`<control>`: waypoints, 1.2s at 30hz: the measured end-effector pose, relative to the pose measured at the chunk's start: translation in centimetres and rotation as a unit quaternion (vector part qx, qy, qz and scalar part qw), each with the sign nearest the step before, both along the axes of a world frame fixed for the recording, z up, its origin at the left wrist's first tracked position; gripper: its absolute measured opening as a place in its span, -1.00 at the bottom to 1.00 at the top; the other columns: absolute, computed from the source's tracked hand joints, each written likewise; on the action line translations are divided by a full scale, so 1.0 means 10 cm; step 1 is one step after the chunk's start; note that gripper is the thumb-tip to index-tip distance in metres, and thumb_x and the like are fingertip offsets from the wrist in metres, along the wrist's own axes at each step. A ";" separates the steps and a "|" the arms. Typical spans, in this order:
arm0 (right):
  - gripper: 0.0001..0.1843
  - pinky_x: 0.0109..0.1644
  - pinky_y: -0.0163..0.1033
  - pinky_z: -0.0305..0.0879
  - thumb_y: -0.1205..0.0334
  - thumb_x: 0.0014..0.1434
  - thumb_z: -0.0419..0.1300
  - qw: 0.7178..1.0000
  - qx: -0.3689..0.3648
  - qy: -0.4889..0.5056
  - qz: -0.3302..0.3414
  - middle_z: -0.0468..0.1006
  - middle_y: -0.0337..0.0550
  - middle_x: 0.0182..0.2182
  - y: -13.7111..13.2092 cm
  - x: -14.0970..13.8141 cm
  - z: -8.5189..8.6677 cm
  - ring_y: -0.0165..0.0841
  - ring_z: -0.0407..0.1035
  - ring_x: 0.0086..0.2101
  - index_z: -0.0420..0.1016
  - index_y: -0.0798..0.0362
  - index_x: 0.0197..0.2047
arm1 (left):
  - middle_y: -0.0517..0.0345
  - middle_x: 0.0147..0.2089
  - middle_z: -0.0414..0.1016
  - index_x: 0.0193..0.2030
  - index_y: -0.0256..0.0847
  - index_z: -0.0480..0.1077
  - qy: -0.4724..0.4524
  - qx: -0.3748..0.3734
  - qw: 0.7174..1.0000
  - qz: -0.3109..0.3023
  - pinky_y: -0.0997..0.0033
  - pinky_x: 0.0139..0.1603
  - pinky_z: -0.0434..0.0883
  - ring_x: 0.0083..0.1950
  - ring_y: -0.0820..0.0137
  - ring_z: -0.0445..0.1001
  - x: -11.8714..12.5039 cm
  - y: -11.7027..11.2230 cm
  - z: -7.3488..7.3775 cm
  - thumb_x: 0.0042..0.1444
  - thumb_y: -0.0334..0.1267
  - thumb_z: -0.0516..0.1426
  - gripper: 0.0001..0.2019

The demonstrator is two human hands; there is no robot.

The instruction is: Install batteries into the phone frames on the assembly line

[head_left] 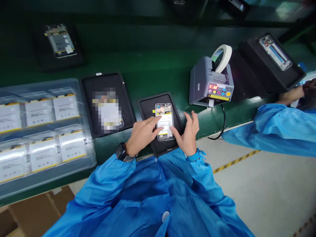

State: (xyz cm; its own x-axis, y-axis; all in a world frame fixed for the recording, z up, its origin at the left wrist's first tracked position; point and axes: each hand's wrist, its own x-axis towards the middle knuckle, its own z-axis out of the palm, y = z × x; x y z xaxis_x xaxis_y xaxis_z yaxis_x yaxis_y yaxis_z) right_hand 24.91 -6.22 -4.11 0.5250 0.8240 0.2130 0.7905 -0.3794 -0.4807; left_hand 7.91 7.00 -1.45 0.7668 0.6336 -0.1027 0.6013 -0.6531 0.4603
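An opened phone [164, 108] lies on a black tray [161, 149] in front of me, with circuitry showing at its top. A white battery [168, 120] with yellow edges fills its middle. My left hand [145, 133] reaches in from the left, its index finger and thumb stretched out over the battery. The other fingers of that hand are partly hidden. At the phone's right side is my right hand [187, 136]; its thumb touches the phone's right edge or the battery there, and its fingers are spread upward, holding nothing.
Left, a clear plastic tray [90, 144] holds several batteries; beside it, a black tray [125, 108] carries a blurred-out device. A tape dispenser [209, 82] with a white roll stands right, its cable [224, 121] hanging over the edge. A co-worker's sleeve [283, 121] is at the far right.
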 end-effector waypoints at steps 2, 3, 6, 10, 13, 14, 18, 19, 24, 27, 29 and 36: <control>-0.17 0.42 0.36 0.04 -0.23 0.36 0.20 1.000 0.002 0.007 0.020 0.02 0.32 0.51 -0.01 0.01 0.00 0.14 -0.12 0.50 0.07 0.01 0.49 | -0.09 0.05 0.55 0.30 -0.17 0.44 -0.036 0.043 0.998 -0.006 0.27 -0.05 0.45 0.02 0.17 0.56 -0.02 -0.11 -0.01 0.46 -0.07 0.08 -0.60; -0.19 0.42 0.36 0.04 -0.23 0.37 0.19 1.000 0.011 0.011 0.017 0.03 0.32 0.51 -0.02 0.01 0.00 0.12 -0.10 0.50 0.09 0.02 0.49 | -0.17 0.14 0.52 0.31 -0.19 0.44 -0.056 0.064 0.996 -0.017 0.19 0.05 0.46 0.11 0.11 0.52 -0.04 -0.18 -0.02 0.46 -0.07 0.07 -0.59; -0.40 0.43 0.27 0.11 -0.11 0.45 0.11 0.996 0.069 0.047 -0.027 0.21 0.26 0.43 -0.07 0.04 0.02 0.01 0.09 0.44 0.22 0.01 0.41 | -0.30 0.41 0.35 0.38 -0.20 0.39 -0.075 0.095 0.990 -0.078 -0.07 0.31 0.37 0.38 -0.05 0.33 -0.07 -0.43 -0.04 0.44 -0.07 0.09 -0.54; -0.56 0.42 0.19 0.18 0.03 0.45 0.16 0.984 0.122 0.130 -0.013 0.36 0.18 0.35 -0.26 0.11 0.04 -0.07 0.24 0.36 0.36 0.00 0.30 | -0.31 0.57 0.13 0.51 -0.29 0.24 -0.025 0.107 0.986 -0.123 -0.31 0.48 0.16 0.54 -0.18 0.14 -0.10 -0.74 -0.06 0.36 0.24 0.08 -0.23; -0.64 0.41 0.21 0.21 0.09 0.41 0.22 0.978 0.138 0.158 0.008 0.42 0.14 0.31 -0.45 0.14 0.01 -0.06 0.29 0.34 0.44 -0.01 0.21 | -0.37 0.62 -0.04 0.57 -0.43 0.09 0.016 0.133 0.985 -0.112 -0.43 0.54 -0.03 0.61 -0.28 -0.03 -0.08 -0.88 -0.09 0.20 0.48 0.05 0.09; -0.68 0.40 0.21 0.23 0.11 0.41 0.21 0.976 0.146 0.164 0.004 0.44 0.13 0.29 -0.50 0.15 -0.01 -0.06 0.31 0.32 0.47 -0.01 0.18 | -0.35 0.63 -0.04 0.58 -0.44 0.07 0.031 0.143 0.984 -0.104 -0.40 0.56 -0.05 0.62 -0.25 -0.05 -0.06 -0.89 -0.10 0.22 0.45 0.05 0.08; -0.79 0.32 0.19 0.31 0.16 0.41 0.21 0.966 0.179 0.188 -0.017 0.52 0.11 0.21 -0.57 0.21 -0.03 -0.06 0.41 0.23 0.54 -0.02 0.07 | -0.27 0.62 0.02 0.56 -0.43 0.12 0.074 0.175 0.979 -0.071 -0.24 0.59 0.02 0.63 -0.10 0.01 0.14 -0.55 -0.14 0.41 0.21 0.02 -0.17; -0.81 0.30 0.18 0.33 0.16 0.41 0.21 0.963 0.187 0.192 -0.019 0.54 0.10 0.19 -0.57 0.23 -0.02 -0.06 0.43 0.20 0.56 -0.02 0.03 | -0.30 0.61 0.02 0.56 -0.45 0.12 0.078 0.182 0.979 -0.058 -0.24 0.58 0.03 0.62 -0.10 0.02 0.22 -0.34 -0.13 0.43 0.17 0.01 -0.20; -0.82 0.13 0.03 0.46 0.14 0.43 0.20 0.944 0.233 0.234 -0.027 0.67 0.03 -0.03 -0.58 0.51 0.14 -0.11 0.55 0.01 0.62 -0.01 -0.12 | -0.48 0.57 0.07 0.53 -0.51 0.09 0.087 0.164 0.982 -0.025 -0.31 0.50 0.14 0.60 -0.16 0.07 0.67 1.25 -0.01 0.43 0.04 0.04 -0.26; -0.77 -0.01 -0.07 0.49 0.08 0.42 0.22 0.934 0.256 0.234 -0.086 0.71 -0.04 -0.19 -0.74 0.77 0.23 -0.16 0.59 -0.13 0.64 0.00 -0.18 | -0.44 0.57 0.10 0.48 -0.47 0.17 0.125 0.160 0.979 -0.023 -0.17 0.48 0.20 0.57 -0.13 0.14 0.87 2.17 0.04 0.42 0.02 0.03 -0.32; -0.73 -0.05 -0.11 0.48 0.02 0.39 0.26 0.926 0.276 0.213 -0.145 0.72 -0.05 -0.24 -0.90 0.95 0.25 -0.17 0.60 -0.19 0.65 0.03 -0.21 | -0.39 0.55 0.17 0.44 -0.48 0.23 0.151 0.183 0.972 -0.010 0.00 0.51 0.19 0.55 -0.07 0.19 0.91 2.58 0.06 0.41 -0.01 0.01 -0.36; -0.58 -0.30 -0.20 0.45 -0.14 0.22 0.38 0.859 0.382 0.177 -0.291 0.64 -0.13 -0.48 -1.09 2.00 0.56 -0.30 0.52 -0.47 0.57 0.09 -0.29 | -0.52 0.49 0.23 0.40 -0.62 0.25 0.160 0.228 0.960 0.021 -0.03 0.47 0.23 0.50 -0.15 0.26 0.78 2.94 0.12 0.34 0.00 -0.07 -0.29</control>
State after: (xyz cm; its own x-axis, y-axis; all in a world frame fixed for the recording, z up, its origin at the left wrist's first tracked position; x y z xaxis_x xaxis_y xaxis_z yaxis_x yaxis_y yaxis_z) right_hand 44.91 -17.08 1.48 0.9444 0.0902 0.3162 0.3258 -0.1276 -0.9368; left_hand 15.67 36.44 -0.22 0.7149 0.6984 -0.0336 0.6946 -0.7148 -0.0809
